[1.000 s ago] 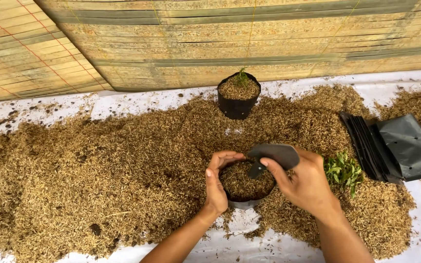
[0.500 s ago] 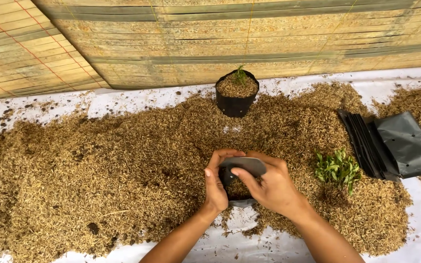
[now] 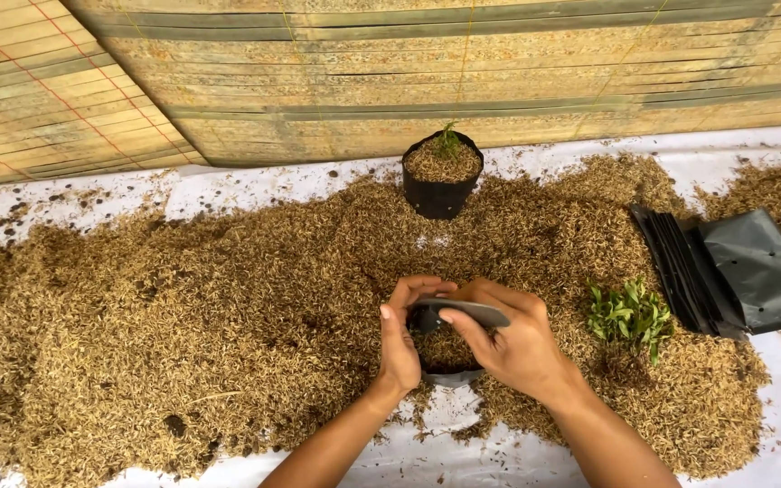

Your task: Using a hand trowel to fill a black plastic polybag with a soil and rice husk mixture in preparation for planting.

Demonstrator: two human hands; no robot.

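Item: your left hand [image 3: 401, 339]. It wraps the left side of a small black grow bag [image 3: 449, 342], fingers curled over the rim, grasping it.

Item: your right hand [image 3: 508, 336]. It closes on the right side of the same bag, thumb and fingers pinching the folded-down lip and pressing it across the mouth.

Item: the small black grow bag. It stands upright between your hands at the near edge of the husk heap, filled with brown husk mix; its base shows just below your hands.

Item: the husk heap [image 3: 228, 307]. Loose brown husks spread wide across a white sheet [image 3: 517, 456], all round the bag.

Item: a filled pot bag [image 3: 442, 173]. Black, upright, a small green seedling in it, well beyond your hands near the woven bamboo wall [image 3: 463, 81].

Item: a bunch of green seedlings [image 3: 630, 314]. It lies on the husks just right of your right hand.

Item: a stack of empty black bags [image 3: 725, 267]. Flat, at the far right, beside the seedlings.
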